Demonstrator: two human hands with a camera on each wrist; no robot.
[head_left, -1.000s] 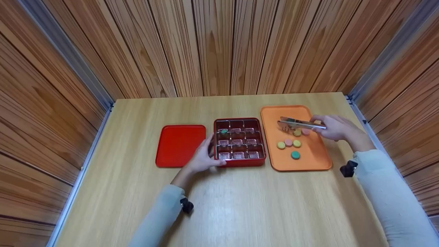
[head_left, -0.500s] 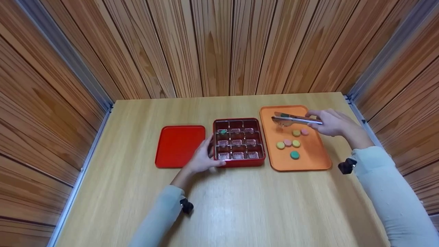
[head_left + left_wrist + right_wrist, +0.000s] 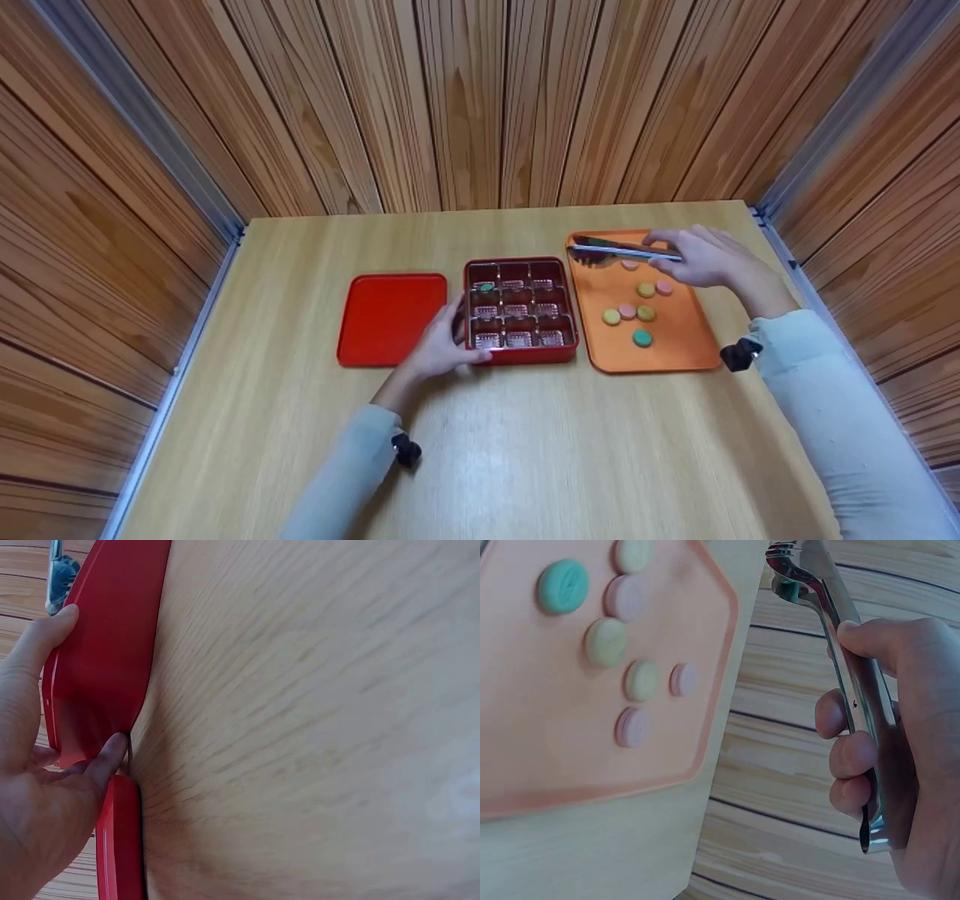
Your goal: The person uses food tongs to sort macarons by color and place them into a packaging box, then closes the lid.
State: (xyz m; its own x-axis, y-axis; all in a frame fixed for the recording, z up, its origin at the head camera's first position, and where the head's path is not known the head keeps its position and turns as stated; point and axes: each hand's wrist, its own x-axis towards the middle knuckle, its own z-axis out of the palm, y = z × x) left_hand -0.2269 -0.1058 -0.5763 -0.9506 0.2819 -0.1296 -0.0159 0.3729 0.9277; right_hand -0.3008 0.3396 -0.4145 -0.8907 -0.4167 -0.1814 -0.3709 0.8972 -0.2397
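The right hand is wrapped round metal tongs, thumb against one arm and fingers under the other; a green macaron shows at their ends. The tips point toward the far right corner of the red box. The left hand grips the box's near left corner, thumb on its near wall. A green piece sits in the box's far left compartment. Right of the box, an orange tray bears seven macarons; left of it lies a red lid.
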